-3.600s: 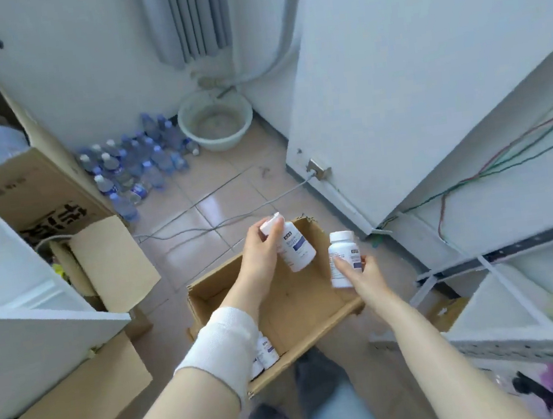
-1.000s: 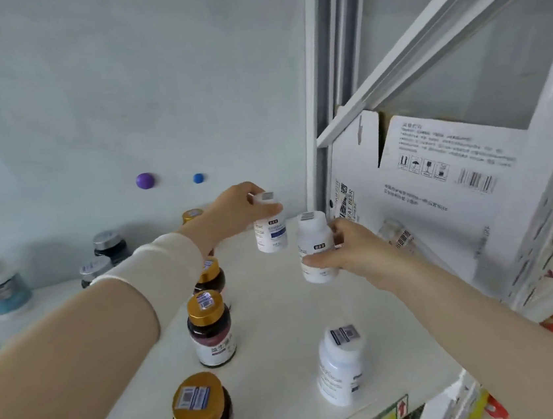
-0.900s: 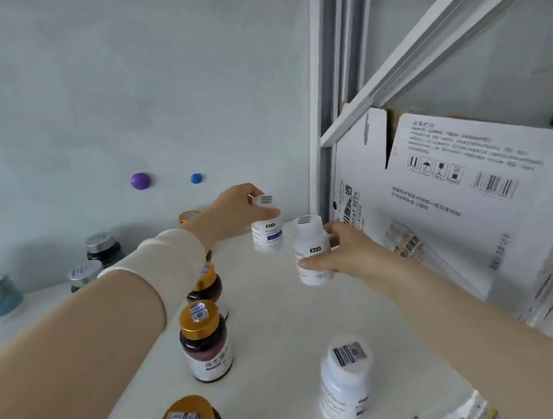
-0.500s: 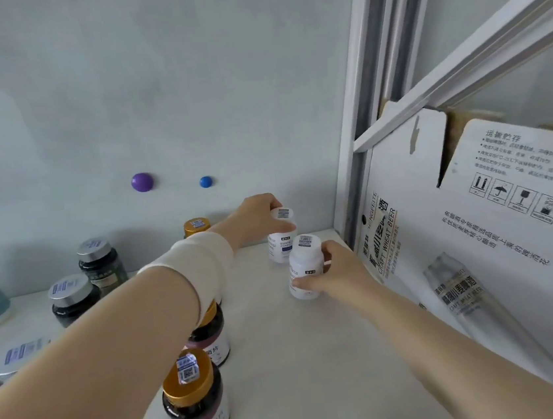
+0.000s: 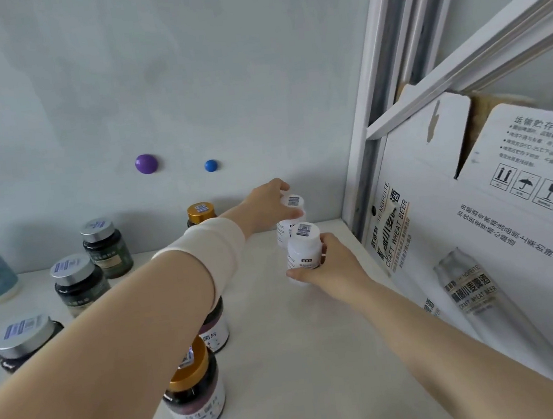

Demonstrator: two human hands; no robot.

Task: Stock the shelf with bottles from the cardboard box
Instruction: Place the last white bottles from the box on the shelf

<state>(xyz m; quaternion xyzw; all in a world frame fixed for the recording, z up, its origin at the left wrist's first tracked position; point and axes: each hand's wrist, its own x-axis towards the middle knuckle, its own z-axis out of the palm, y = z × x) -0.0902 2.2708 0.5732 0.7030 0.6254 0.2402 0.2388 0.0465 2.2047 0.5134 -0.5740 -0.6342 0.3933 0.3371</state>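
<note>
Our left hand [image 5: 267, 203] curls its fingers over the cap of the rear white pill bottle [image 5: 293, 202] at the back right corner of the shelf [image 5: 284, 346]. Just in front, touching it, our right hand [image 5: 329, 265] wraps its fingers round the front white pill bottle [image 5: 302, 251], which stands upright on the shelf. Both are small, round and white-capped, with a barcode sticker on top.

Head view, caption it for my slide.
Left hand grips the rear white bottle, right hand the front white bottle, at the back of the shelf.
</note>
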